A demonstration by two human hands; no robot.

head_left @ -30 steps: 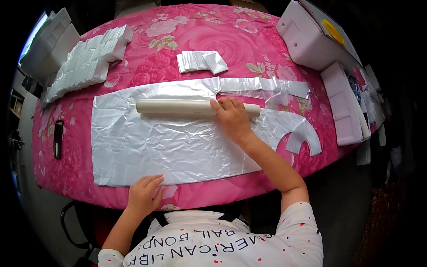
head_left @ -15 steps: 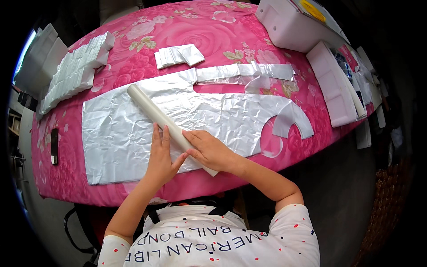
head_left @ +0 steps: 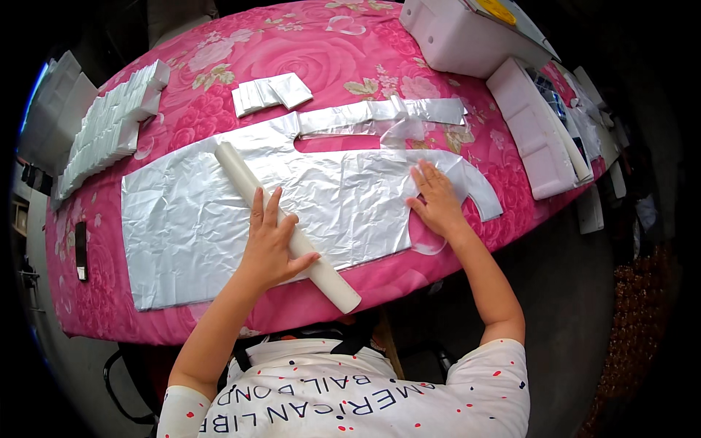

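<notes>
A silvery-white plastic apron (head_left: 190, 219) lies spread across the table, creased, with its straps toward the right. A pale tube (head_left: 241, 175) rests slantwise over it, its near end reaching past the table's front edge. My left hand (head_left: 270, 244) lies on the middle of the tube with fingers spread, not wrapped round it. On the right, my right hand (head_left: 437, 197) is apart from the tube. Its outstretched fingers touch the apron beside the curved strap (head_left: 482, 193).
A small pile of folded white packets (head_left: 270, 93) sits beyond the apron. Rows of similar packets (head_left: 109, 131) stand at the left, near a black phone-like object (head_left: 81, 252). White foam boxes (head_left: 475, 36) occupy the far right. The pink flowered tablecloth (head_left: 307, 58) covers the table.
My right hand has left the tube and moved right onto the apron near its curved strap. My left hand stays on the tube, which has shifted slightly toward me.
</notes>
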